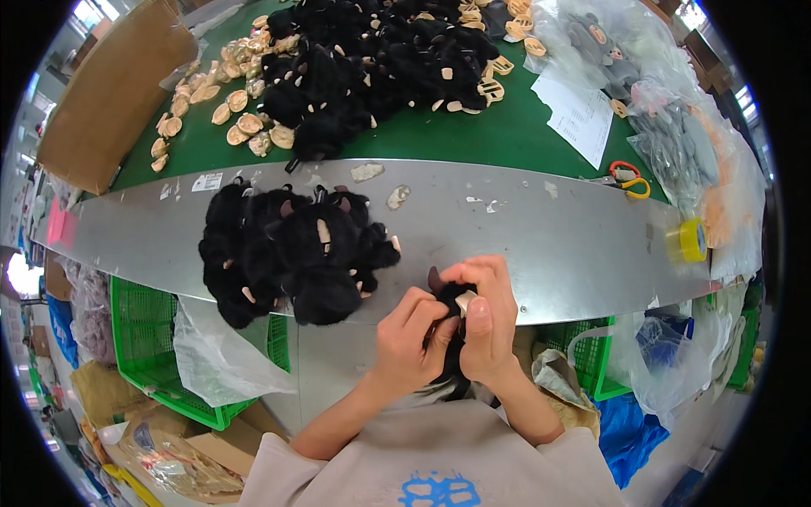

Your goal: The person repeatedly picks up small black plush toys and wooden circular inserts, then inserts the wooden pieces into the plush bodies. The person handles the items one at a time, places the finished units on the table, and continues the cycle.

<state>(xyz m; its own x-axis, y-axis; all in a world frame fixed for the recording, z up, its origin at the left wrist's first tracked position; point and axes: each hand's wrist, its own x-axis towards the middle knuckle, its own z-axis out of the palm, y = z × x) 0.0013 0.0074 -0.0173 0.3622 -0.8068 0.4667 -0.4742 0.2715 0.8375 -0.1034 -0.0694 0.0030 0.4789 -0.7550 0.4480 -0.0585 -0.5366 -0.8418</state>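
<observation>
Close to my body, at the metal table's front edge, I grip a small black plush toy (454, 302) between both hands. My left hand (410, 338) pinches its left side, the thumb pressed against it. The fingers of my right hand (490, 317) curl round its right side, beside a pale beige patch on it. A dark brown horn or ear sticks up from the toy; much of its body is hidden by my hands. Left of my hands, a cluster of black plush toys (317, 287) with brown horns and beige parts lies on the metal surface.
More black plush toys (338, 93) heap on the green tabletop (203, 150), with beige oval pieces (238, 100) around them. Farther right are a paper sheet (574, 114), scissors (625, 179), yellow tape (693, 241) and plastic bags (676, 144). Green crates (139, 338) stand below the edge.
</observation>
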